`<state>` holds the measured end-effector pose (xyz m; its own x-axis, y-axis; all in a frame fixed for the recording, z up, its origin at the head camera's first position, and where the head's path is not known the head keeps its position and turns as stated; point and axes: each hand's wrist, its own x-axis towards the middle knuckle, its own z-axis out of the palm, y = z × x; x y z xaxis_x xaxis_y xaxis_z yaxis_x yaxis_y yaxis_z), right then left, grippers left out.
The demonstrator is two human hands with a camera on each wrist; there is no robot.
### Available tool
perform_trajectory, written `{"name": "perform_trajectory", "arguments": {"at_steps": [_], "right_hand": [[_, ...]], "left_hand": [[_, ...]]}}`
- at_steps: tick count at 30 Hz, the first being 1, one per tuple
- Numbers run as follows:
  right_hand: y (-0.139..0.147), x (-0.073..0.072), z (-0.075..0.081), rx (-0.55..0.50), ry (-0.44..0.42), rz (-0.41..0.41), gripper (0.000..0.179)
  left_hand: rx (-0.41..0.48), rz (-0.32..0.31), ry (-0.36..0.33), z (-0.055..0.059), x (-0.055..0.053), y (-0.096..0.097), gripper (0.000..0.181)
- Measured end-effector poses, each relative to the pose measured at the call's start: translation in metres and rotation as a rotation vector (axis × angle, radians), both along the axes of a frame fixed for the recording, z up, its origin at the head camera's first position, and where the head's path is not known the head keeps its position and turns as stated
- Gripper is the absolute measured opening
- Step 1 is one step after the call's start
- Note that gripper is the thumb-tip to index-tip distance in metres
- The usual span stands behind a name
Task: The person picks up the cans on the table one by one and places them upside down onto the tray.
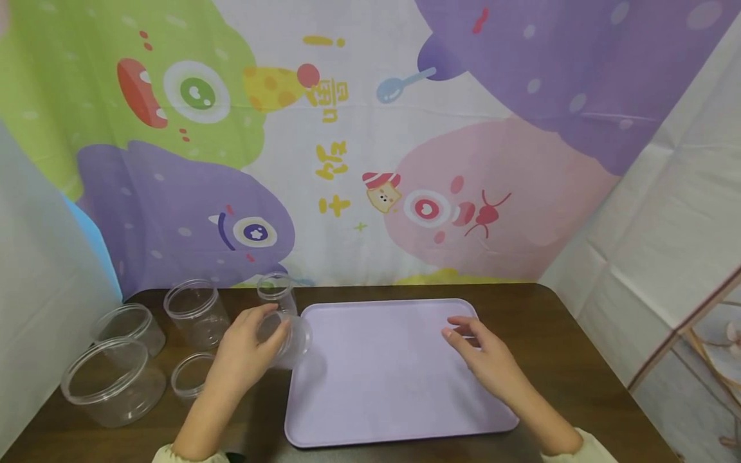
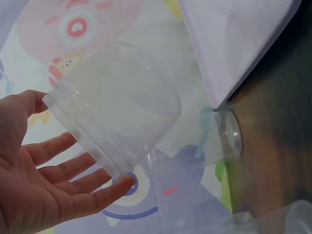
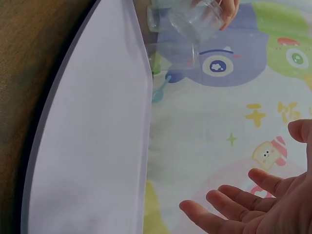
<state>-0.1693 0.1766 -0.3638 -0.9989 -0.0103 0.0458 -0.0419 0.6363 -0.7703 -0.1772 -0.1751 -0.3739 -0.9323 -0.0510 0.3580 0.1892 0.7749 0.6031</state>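
My left hand (image 1: pixel 246 344) grips a clear plastic jar (image 1: pixel 296 347) by its rim, in the air over the left edge of a lilac tray (image 1: pixel 388 379). In the left wrist view the thumb and fingers spread around the rim of this jar (image 2: pixel 126 92), whose body tilts away from the palm. My right hand (image 1: pixel 489 360) hovers above the tray's right side with nothing in it; its fingers are loosely bent in the right wrist view. Behind the held jar stands a slim clear jar (image 1: pixel 278 284), partly hidden by it.
Left of the tray stand more clear jars: a tall one (image 1: pixel 193 318), a small one (image 1: pixel 188 379) partly behind my left forearm, and two wide ones (image 1: pixel 124 399). A patterned cloth (image 1: pixel 347 251) hangs behind the brown table (image 1: pixel 556 360).
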Motion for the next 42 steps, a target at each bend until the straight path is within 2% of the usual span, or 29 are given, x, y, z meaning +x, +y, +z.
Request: {"name": "perform_trajectory", "arguments": {"at_steps": [9, 15, 20, 42], "right_hand": [[0.001, 0.001, -0.002, -0.056, -0.019, -0.002, 0.047], [0.0, 0.0, -0.005, -0.105, -0.036, -0.001, 0.047], [-0.001, -0.001, -0.006, -0.116, -0.039, -0.006, 0.046], [-0.012, -0.004, -0.013, -0.237, -0.051, -0.004, 0.043]], "left_hand": [[0.082, 0.026, -0.025, -0.003, -0.002, 0.002, 0.042], [0.147, 0.048, -0.048, -0.01, -0.003, 0.004, 0.042], [0.194, 0.048, -0.034, -0.016, -0.003, 0.007, 0.042], [0.283, 0.024, -0.018, -0.02, 0.002, 0.024, 0.036]]}}
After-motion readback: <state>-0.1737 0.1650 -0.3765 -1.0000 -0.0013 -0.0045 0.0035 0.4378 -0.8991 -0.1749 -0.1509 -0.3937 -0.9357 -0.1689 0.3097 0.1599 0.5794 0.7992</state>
